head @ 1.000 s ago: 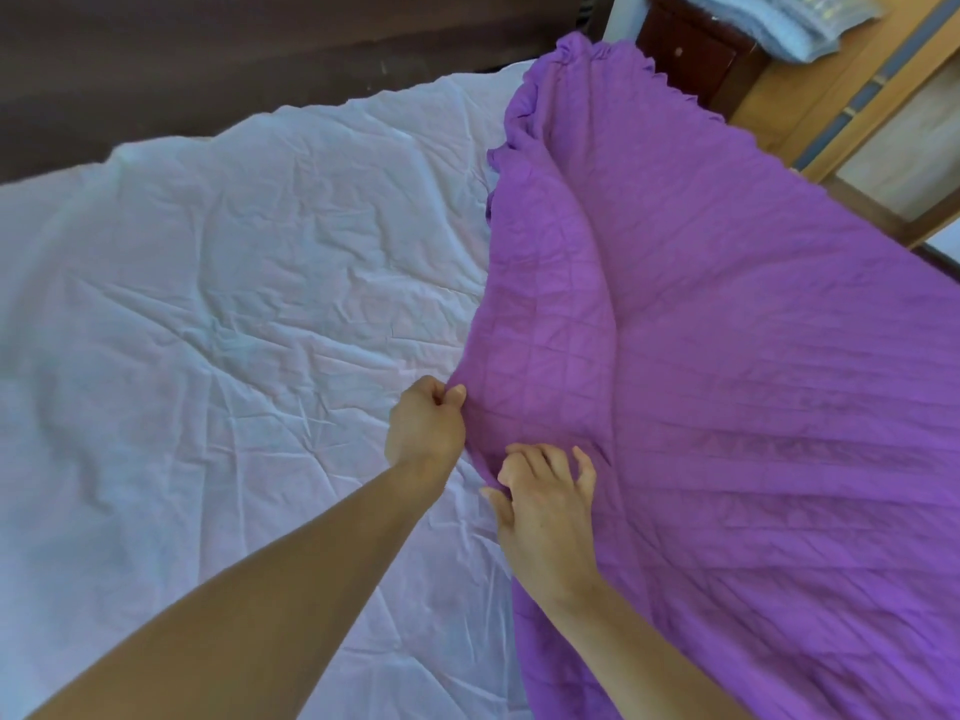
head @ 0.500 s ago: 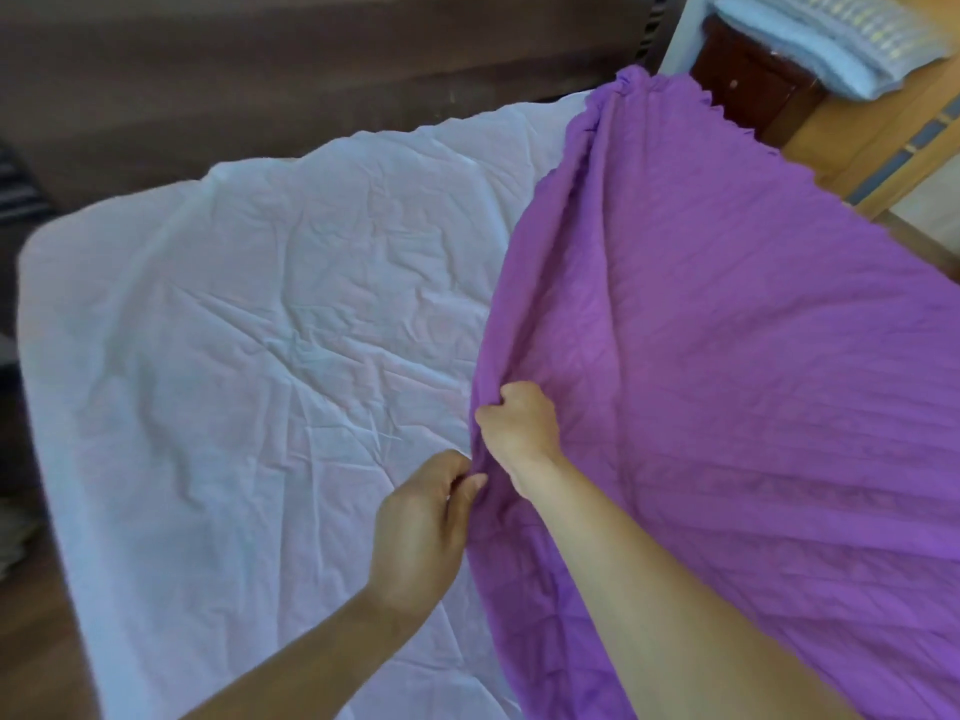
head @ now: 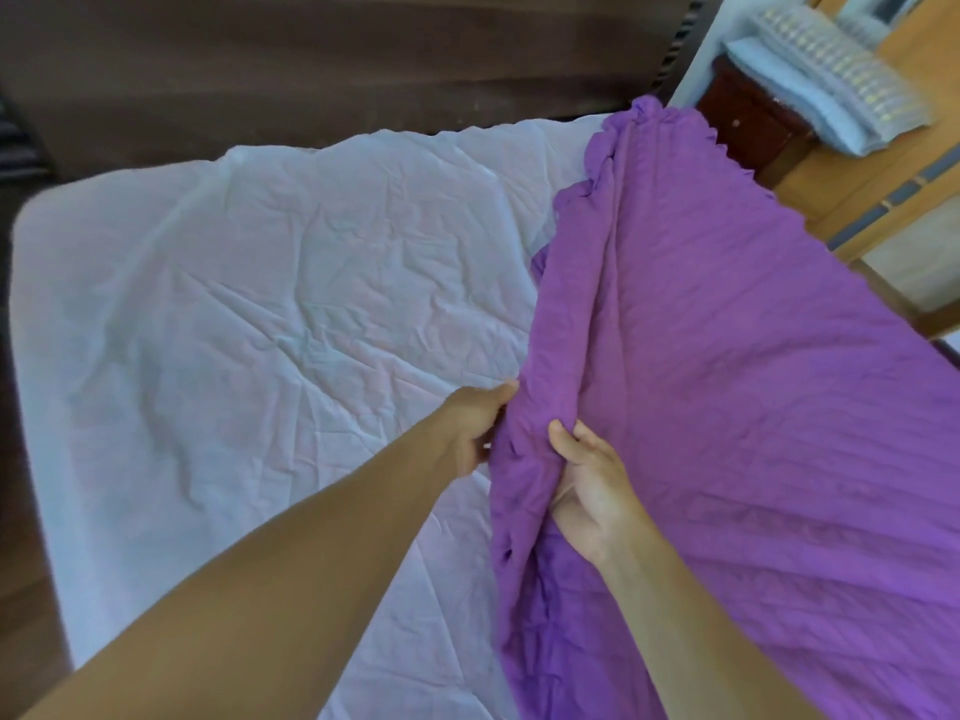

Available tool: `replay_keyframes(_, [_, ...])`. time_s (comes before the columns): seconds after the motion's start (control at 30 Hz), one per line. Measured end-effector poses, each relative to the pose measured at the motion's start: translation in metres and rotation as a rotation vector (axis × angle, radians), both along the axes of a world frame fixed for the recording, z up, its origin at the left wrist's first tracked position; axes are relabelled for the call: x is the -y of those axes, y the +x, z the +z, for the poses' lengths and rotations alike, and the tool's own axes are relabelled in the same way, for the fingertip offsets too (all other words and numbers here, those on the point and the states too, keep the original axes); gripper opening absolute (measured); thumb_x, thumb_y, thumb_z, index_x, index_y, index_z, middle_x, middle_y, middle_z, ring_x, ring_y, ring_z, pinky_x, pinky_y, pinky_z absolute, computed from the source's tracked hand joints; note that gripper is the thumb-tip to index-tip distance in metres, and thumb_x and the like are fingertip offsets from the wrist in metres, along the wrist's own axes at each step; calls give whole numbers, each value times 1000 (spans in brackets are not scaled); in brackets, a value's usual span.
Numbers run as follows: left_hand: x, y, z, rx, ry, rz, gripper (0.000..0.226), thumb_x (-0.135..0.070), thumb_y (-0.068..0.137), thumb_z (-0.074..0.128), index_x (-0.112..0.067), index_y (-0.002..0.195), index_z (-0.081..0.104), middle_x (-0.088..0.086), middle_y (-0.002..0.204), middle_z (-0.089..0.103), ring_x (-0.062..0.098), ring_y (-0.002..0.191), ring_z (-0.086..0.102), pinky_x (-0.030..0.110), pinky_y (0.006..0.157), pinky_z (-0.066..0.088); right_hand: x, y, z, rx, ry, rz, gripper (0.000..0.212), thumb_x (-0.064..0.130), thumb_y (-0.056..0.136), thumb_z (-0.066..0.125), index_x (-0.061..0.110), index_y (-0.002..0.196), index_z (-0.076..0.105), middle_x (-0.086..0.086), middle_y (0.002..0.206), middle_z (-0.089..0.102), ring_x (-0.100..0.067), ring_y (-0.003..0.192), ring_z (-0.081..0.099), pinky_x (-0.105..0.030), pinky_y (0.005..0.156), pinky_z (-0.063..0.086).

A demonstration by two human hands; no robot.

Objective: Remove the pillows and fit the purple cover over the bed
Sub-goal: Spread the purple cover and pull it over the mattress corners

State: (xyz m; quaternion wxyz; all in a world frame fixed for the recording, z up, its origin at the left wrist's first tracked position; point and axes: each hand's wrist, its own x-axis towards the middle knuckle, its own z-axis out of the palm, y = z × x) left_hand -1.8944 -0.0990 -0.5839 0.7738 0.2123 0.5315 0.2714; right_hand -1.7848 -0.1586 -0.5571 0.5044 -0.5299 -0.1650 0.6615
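Note:
The purple cover (head: pixel 727 387) is quilted with a frilled edge and lies over the right half of the bed (head: pixel 270 314), whose wrinkled white sheet is bare on the left. The cover's left edge is bunched into a raised fold. My left hand (head: pixel 475 426) grips that edge from the left side. Just to the right and nearer me, my right hand (head: pixel 592 491) holds the same fold with its thumb on top and the fingers curled underneath. Two pillows (head: pixel 826 77) lie stacked off the bed at the top right.
A dark wooden headboard (head: pixel 322 59) runs along the far side of the bed. A dark red nightstand (head: pixel 753 122) stands beside the bed's far right corner under the pillows. Light wooden furniture (head: pixel 883 189) lines the right edge. Dark floor shows at the left.
My right hand has dropped back toward me and regripped the fold with the palm up. My left hand has reached farther along the edge. The cover's edge is more bunched.

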Motion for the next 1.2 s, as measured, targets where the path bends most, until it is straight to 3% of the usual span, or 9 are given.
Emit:
replay_keyframes(0.2, [-7,-29,5,-197,136,274,19,-9,91,51,-14,75,59,0,67,62,5,51,57,20,55,38,-1,-9,-8,235,26,-63,17,5,95,48,2,94,65,-15,91,70,-24,83,66,-36,82,55])
replay_keyframes(0.33, [-3,-38,2,-158,-9,35,19,-25,97,44,-11,91,56,6,88,61,15,70,58,30,74,43,-3,-18,-12,253,41,-53,17,5,95,49,5,90,66,-10,84,72,-18,76,67,-27,70,57])
replay_keyframes(0.43, [-4,-19,6,-89,-36,-72,25,-32,96,48,-11,98,61,5,88,62,16,69,56,26,65,46,-2,-22,-14,247,72,-19,18,4,95,47,4,96,65,-13,89,72,-21,79,68,-33,76,57])
replay_keyframes(0.63, [-12,-12,0,-318,197,235,31,-15,91,53,-16,61,47,1,60,48,16,57,45,28,60,42,-6,-27,-25,505,134,9,17,14,90,57,0,81,58,-11,80,57,-21,76,48,-40,74,44])
replay_keyframes(0.73, [-5,-33,1,-413,294,418,33,-14,91,51,-15,59,45,0,55,43,16,52,38,27,52,35,-10,-40,-24,721,190,96,30,13,87,59,5,63,43,1,60,39,-13,60,32,-32,59,32])
replay_keyframes(0.83, [-7,-67,6,-562,422,529,29,-15,91,51,-15,62,47,-2,55,43,15,54,38,27,59,35,-14,-58,-21,889,208,204,29,5,86,59,19,62,51,14,51,45,-5,53,38,-31,57,38])
replay_keyframes(1.0, [-17,-136,13,-806,517,674,27,-18,90,53,-14,64,47,7,59,53,29,62,49,41,69,47,-12,-92,-7,1114,241,333,18,7,84,62,18,98,60,2,94,62,-23,93,61,-39,88,47])
replay_keyframes(1.07, [-19,-154,13,-862,525,658,23,-18,90,53,-14,68,51,17,68,60,36,72,57,43,72,49,-9,-104,-4,1135,327,408,43,12,83,66,19,124,53,2,118,52,-22,110,53,-38,98,42])
replay_keyframes(1.2, [-18,-162,24,-844,570,525,27,-18,91,53,-14,64,48,2,59,52,23,61,47,34,65,44,-8,-133,-4,881,316,666,86,27,79,71,32,147,19,11,149,26,-10,137,27,-35,113,27])
